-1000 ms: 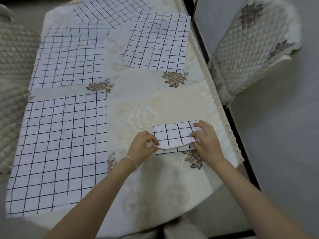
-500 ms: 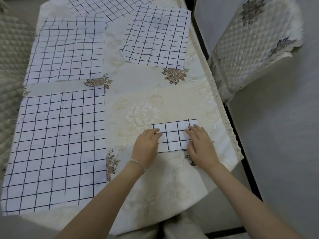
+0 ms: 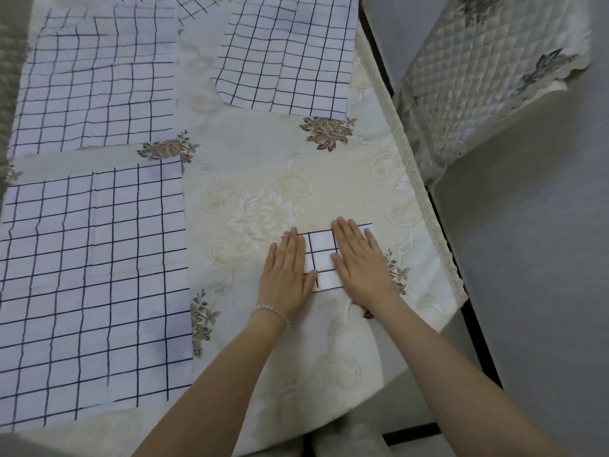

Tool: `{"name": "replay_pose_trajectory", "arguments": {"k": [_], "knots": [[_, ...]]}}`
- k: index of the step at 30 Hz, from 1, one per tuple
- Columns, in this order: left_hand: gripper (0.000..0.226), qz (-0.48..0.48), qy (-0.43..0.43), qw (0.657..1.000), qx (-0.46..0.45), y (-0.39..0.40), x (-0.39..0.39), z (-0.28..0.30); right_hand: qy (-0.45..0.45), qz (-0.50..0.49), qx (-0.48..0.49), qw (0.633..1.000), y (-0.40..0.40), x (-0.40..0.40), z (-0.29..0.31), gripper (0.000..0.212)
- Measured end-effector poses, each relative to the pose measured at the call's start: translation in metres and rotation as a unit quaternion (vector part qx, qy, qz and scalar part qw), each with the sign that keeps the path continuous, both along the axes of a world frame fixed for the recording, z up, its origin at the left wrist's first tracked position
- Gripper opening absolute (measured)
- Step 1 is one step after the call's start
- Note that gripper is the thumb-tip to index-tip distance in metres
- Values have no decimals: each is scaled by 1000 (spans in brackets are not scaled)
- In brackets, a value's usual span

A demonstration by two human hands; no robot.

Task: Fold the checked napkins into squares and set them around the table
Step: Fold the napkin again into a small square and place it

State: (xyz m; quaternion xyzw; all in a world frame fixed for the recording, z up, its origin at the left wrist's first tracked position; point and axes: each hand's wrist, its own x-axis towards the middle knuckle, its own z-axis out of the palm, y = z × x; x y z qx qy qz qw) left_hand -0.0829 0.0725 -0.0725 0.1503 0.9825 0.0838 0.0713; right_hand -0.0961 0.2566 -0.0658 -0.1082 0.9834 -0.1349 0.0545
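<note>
Three open napkins spread flat on bench at left and far side, white with dark checks. One folded napkin near right edge, squarish, edges parallel to bench edge. Left hand, right hand: both grips flat, fingers straight, pressing folded napkin.

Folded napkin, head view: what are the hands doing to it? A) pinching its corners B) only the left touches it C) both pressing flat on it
C: left hand and right hand both lie with straight fingers flat on the folded napkin.
</note>
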Motion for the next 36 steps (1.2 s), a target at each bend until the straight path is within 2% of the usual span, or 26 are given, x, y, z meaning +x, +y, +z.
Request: {"name": "replay_pose_trajectory", "arguments": {"k": [8,12,15,17,19,22,26,28,30,32,33,34,35,36], "knots": [[69,4,-1,1000,-15,-13,0,12,-1,-27,14,1000,21,1,3,58],[53,13,0,999,37,-11,-15,35,1,-32,20,999,18,3,12,59],[46,35,-19,999,19,-11,-19,48,20,-10,-18,1000,1,19,26,59],[38,49,-56,997,26,-10,-17,50,15,32,-33,999,-12,38,28,60],[28,82,-129,985,80,-7,-10,52,12,53,-50,997,-19,56,26,60],[13,176,-212,937,214,-5,5,55,3,59,-88,994,-16,80,28,67],[23,317,-286,827,367,-6,23,61,12,86,-96,992,-7,105,29,77],[27,380,-319,756,427,-5,34,66,26,60,-128,990,-1,110,24,74],[27,437,-340,668,498,-4,44,72,33,32,-165,985,4,111,24,72],[21,483,-351,580,554,-5,53,78,40,41,-178,982,7,111,23,73],[19,494,-361,548,570,-7,57,81,42,48,-184,981,8,110,23,72],[20,495,-372,534,576,-8,60,84,45,51,-198,978,7,107,23,70],[22,486,-383,538,573,-10,63,86,53,49,-222,972,6,104,23,66],[24,470,-393,556,562,-11,66,88,65,37,-258,963,5,100,23,59]]}}
